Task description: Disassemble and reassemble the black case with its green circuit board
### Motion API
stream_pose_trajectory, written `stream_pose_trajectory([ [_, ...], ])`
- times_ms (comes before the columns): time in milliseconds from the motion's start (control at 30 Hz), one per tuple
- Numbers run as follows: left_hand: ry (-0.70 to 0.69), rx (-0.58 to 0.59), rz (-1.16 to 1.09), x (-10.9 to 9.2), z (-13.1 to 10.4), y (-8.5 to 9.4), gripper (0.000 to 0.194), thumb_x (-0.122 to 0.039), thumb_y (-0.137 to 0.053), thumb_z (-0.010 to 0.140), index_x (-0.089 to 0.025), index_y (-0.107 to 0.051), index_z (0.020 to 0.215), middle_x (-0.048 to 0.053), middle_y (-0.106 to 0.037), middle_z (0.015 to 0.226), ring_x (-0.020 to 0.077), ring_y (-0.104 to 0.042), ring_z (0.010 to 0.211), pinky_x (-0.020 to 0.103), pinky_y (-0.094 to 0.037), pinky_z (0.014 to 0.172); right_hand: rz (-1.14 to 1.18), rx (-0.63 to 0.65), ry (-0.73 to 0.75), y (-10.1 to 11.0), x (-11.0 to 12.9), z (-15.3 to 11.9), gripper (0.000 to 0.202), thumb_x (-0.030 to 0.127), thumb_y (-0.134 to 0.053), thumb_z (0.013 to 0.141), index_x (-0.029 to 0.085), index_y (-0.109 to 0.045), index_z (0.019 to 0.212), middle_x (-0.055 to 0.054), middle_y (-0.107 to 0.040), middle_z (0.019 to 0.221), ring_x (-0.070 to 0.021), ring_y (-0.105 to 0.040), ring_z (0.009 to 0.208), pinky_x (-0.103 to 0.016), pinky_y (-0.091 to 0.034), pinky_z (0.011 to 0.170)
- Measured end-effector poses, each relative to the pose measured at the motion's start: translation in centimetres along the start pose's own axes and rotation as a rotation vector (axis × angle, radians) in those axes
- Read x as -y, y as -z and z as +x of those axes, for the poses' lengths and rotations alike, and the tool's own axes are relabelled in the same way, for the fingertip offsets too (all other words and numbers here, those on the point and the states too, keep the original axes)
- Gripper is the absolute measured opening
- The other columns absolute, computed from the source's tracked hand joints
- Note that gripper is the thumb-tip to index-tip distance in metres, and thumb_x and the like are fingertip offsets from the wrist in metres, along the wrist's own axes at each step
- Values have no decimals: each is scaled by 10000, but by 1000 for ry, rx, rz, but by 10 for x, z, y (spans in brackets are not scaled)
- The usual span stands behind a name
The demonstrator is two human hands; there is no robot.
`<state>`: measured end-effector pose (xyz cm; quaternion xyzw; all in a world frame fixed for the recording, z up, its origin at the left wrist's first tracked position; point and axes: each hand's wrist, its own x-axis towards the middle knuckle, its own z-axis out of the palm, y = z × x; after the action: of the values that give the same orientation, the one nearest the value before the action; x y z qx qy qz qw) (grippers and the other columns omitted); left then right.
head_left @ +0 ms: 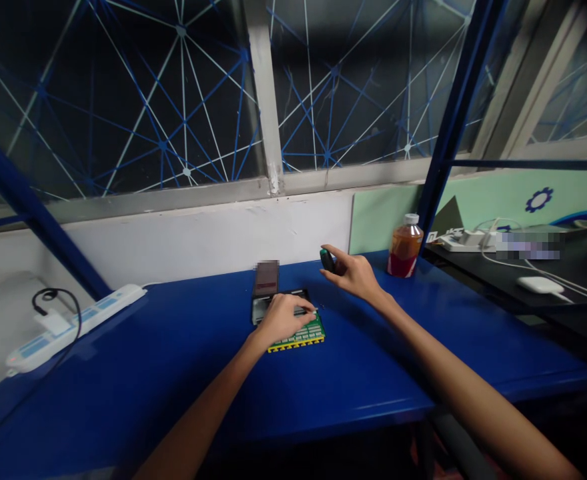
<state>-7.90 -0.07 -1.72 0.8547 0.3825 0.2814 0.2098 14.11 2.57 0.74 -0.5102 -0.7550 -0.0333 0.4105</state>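
Amber bottle stands near right hand pinching black object; left hand, grip unclear, part-hides board.

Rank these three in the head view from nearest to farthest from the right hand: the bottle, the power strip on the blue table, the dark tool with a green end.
1. Dark tool: nearest, held in the fingers of the right hand.
2. Bottle: just beyond the hand, to its right.
3. Power strip: farthest, at the table's left side.
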Motion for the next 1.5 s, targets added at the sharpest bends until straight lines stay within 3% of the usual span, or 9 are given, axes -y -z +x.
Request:
stream_pose_trajectory([
  [367,-25,-16,21,0,0,0,157,-260,-657,789,-246,-755,911,18,-746,951,205,-681,897,337,-503,858,-37,-23,-37,-2,-1,1,574,409,-626,768,246,-554,1314,13,-671,642,-171,-616,562,-259,-403,560],
  [633,-53,-51,-7,-2,0,-2,188,-246,-666,802,-214,-746,969,38,-736,995,195,-674,926,312,-500,866,457,-111,-184,7,11,5,586,432,-671,766,174,-538,1275,37,-605,549,-146,-603,449,-263,-476,513],
  [933,-52,-62,-22,-5,0,0,242,-300,-719,771,-214,-736,997,52,-728,1041,212,-664,980,348,-495,900,824,-166,-240,-7,19,5,731,506,-720,716,177,-442,1307,66,-554,517,-160,-580,392,-281,-490,393],
  [1233,-15,-99,16,0,1,-3,212,-302,-691,795,-233,-737,991,33,-741,998,227,-657,1003,380,-492,916,864,-151,-251,-6,25,4,725,499,-687,752,200,-362,1327,60,-560,571,-161,-606,426,-272,-505,402],
  [1500,8,-158,58,-2,2,1,159,-247,-640,834,-203,-759,931,46,-752,944,215,-686,912,316,-513,843,898,-179,-241,-7,24,3,702,494,-686,755,219,-357,1311,68,-544,584,-168,-609,435,-277,-507,390],
])
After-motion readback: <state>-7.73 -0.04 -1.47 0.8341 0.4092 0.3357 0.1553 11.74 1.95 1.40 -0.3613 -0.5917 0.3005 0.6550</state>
